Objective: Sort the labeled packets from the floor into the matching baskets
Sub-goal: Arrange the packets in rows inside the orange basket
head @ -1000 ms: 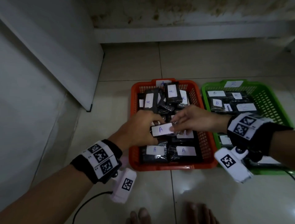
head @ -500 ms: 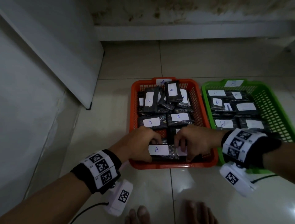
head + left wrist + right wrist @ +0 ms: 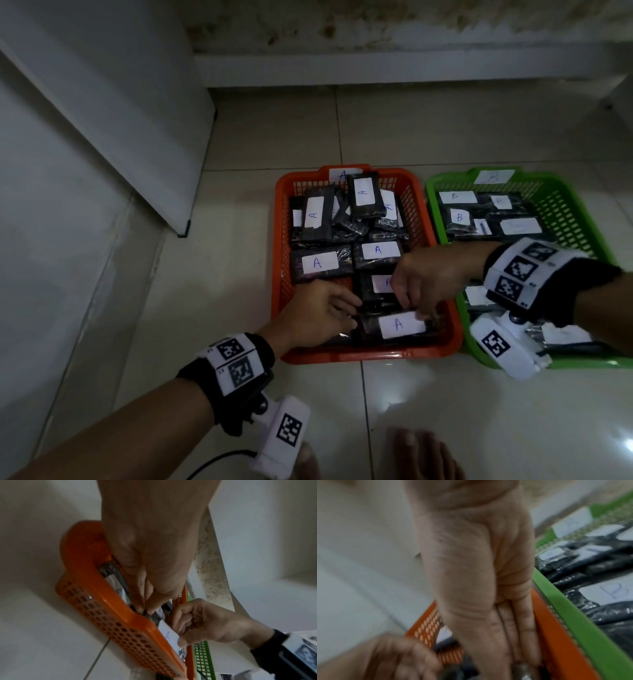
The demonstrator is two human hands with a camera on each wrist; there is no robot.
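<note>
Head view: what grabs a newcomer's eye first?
Two bright baskets side by side on the pale tiled floor: the orange basket heaped with dark packets labeled A, the green basket to its right with B packets. Both the left hand and right hand work the front A packet.

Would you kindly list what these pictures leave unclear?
- Head view: the right hand hides part of one packet's label.
- Head view: the wristband covers the green basket's near packets.
- Right wrist view: blurred, its fingertips cut off by the bottom edge.
</note>
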